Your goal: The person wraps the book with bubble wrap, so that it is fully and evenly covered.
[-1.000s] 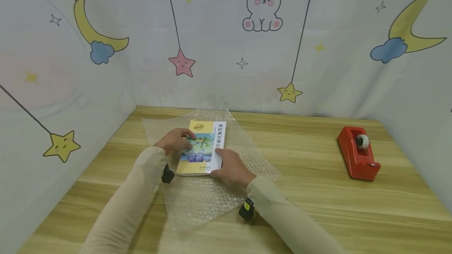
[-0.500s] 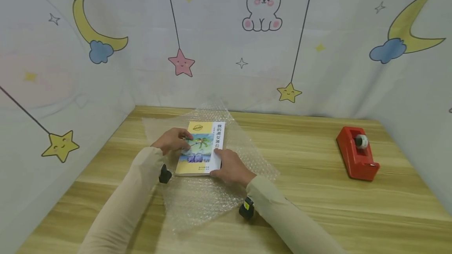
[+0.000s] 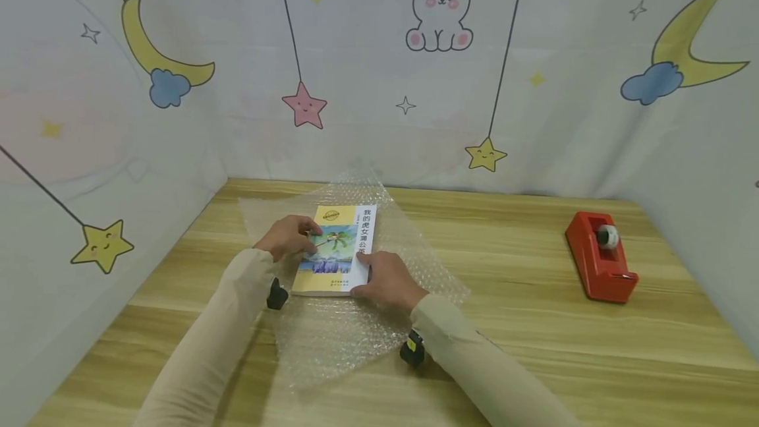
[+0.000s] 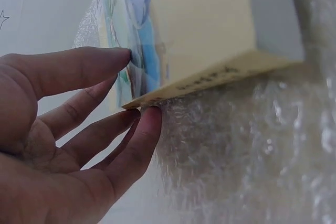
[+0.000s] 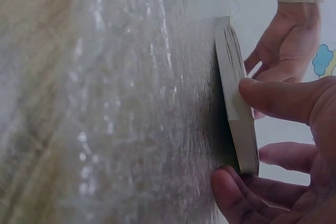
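A pale cloth backdrop printed with moons, stars and a rabbit stands behind a wood-grained table, beyond the fingers of both hands. In the head view, a book lies cover up between the fingertips: to the right of those of the left hand, to the left of those of the right hand. Its long axis runs away from the person, the far end leaning slightly right. Both hands touch it; the right sits closer to its near end, the left reaches farther along. Bubble wrap spreads beneath the book and past the fingers on all sides, set askew, and a red tape dispenser stands well to the right of the right fingers. The left hand comes in knuckles up, fingers pointing right; the right angles leftward and away. In the left wrist view, the left hand holds the spine edge narrowly, thumb at the cover, other fingertips curled against the spine just above the wrap. In the right wrist view, the right hand grips a corner, thumb on the page edges, fingers bent low alongside; how firmly, I cannot tell.
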`<state>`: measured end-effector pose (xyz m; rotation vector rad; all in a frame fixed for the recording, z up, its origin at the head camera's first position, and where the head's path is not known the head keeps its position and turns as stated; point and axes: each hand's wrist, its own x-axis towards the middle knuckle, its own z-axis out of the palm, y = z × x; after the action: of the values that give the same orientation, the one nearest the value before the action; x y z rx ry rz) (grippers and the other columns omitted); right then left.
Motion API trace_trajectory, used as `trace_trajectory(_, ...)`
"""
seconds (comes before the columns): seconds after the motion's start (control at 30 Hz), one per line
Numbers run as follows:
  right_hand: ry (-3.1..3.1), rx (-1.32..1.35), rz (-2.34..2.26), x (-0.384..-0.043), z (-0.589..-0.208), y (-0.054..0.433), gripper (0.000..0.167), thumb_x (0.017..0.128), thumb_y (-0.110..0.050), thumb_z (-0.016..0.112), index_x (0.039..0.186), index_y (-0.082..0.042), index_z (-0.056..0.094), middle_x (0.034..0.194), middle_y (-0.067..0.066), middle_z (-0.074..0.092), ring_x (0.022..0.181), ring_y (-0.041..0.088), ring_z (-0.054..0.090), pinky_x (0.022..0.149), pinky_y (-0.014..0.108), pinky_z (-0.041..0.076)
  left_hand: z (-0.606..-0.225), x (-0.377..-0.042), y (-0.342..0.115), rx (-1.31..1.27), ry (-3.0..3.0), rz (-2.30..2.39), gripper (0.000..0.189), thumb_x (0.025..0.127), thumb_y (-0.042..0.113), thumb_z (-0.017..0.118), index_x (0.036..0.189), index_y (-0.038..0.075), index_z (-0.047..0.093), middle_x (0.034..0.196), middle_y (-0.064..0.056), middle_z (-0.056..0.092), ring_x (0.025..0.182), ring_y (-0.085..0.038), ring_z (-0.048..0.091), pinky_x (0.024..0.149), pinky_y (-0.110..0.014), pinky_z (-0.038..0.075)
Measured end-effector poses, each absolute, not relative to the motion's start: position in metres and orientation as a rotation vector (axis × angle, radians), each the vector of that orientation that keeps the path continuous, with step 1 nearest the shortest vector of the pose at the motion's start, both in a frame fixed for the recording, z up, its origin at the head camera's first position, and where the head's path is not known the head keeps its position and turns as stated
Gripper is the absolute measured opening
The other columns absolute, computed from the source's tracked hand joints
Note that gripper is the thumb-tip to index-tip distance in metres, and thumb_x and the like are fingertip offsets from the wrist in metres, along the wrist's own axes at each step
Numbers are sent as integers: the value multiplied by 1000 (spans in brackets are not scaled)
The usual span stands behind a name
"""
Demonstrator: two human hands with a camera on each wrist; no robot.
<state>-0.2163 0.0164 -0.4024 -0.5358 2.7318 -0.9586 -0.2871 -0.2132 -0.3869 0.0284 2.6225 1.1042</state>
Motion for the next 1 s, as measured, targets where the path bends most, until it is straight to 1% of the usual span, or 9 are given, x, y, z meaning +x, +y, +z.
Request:
trace_trajectory(0.1,2747,-526,-937,-216,-403,16,73,79,-25,86,142,-3,55,142,19,60,130,34,58,113,43,44,-388,-287,-213,45,2638,1091,36,85,0,72,120,0,65,137,-24,59,118,-31,54,90,-35,51)
trace_trajectory(0.2,2765,-534,-927,-216,-405,16,71,79,-24,86,140,-2,57,142,17,61,132,34,57,114,43,42,-389,-287,-214,61,2646,1081,35,85,1,73,119,0,65,135,-24,60,116,-30,55,88,-34,50)
trace_trajectory(0.47,2801,-533,-857,-215,-403,13,61,78,-21,86,131,1,64,134,16,66,125,31,62,109,41,47,-388,-285,-216,55,2655,1053,37,86,2,73,122,0,65,132,-23,60,112,-29,54,90,-37,50)
trace_trajectory(0.53,2817,-545,-848,-214,-401,13,60,77,-20,86,130,1,66,132,15,68,120,29,64,106,40,49,-388,-286,-216,53,2665,1044,37,85,2,73,121,0,65,130,-23,61,110,-29,53,90,-38,49)
trace_trajectory(0.7,2837,-555,-842,-213,-400,14,60,75,-21,87,129,-1,67,126,17,70,112,29,65,101,40,50,-389,-285,-216,50,2679,1044,37,84,3,73,120,0,66,125,-21,61,106,-28,53,88,-37,49)
trace_trajectory(0.83,2826,-538,-851,-215,-402,14,62,74,-21,87,130,-3,66,125,17,69,110,29,64,99,41,50,-390,-285,-217,54,2693,1034,37,84,4,74,120,1,66,119,-19,61,103,-28,53,85,-35,48)
trace_trajectory(1.0,2822,-525,-839,-215,-402,14,64,74,-21,88,131,-4,66,126,16,68,109,28,64,97,41,51,-390,-285,-218,76,2699,1012,36,85,6,73,119,1,66,118,-18,61,102,-28,53,84,-35,48)
